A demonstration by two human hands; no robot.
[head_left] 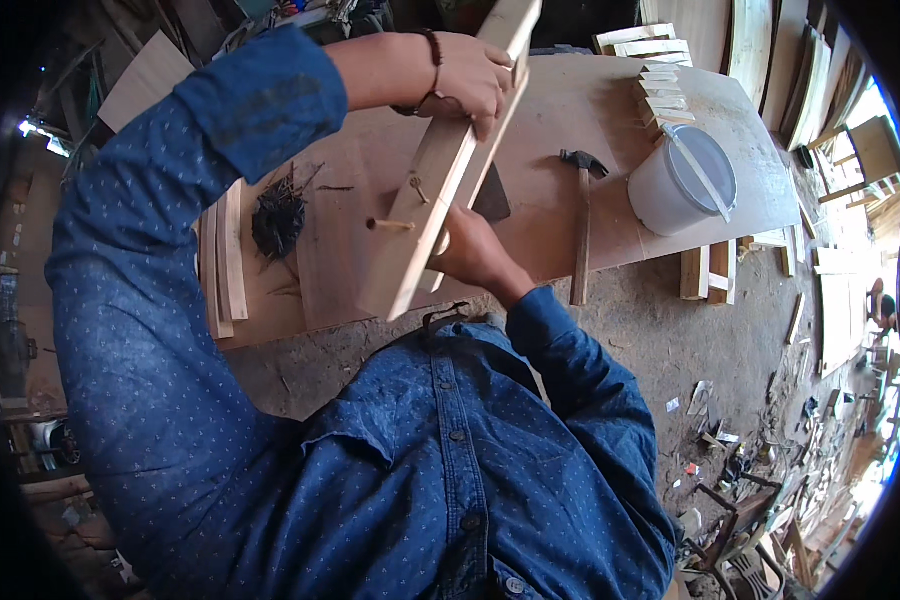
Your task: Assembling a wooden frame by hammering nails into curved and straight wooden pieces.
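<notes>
A long pale wooden frame [448, 170], made of parallel boards, is tilted above the workbench. My left hand [470, 80] wraps over its upper part. Lower down, my right hand [477, 252] grips it from the right side; the board hides some of those fingers. A nail [417, 190] and a short brown rod, perhaps a peg [390, 225], stick out from the board's left side. To the right of my hands lies a claw hammer [583, 220], its handle reaching past the bench's near edge. A flat dark object [492, 196] is partly hidden behind the frame.
The plywood-topped workbench [345, 270] carries a white lidded bucket [660, 190] at right, small stacked wooden pieces [662, 100] behind it, and a black plastic bundle [278, 218] beside wooden strips [232, 265] at left. Scraps litter the floor [710, 420] at right.
</notes>
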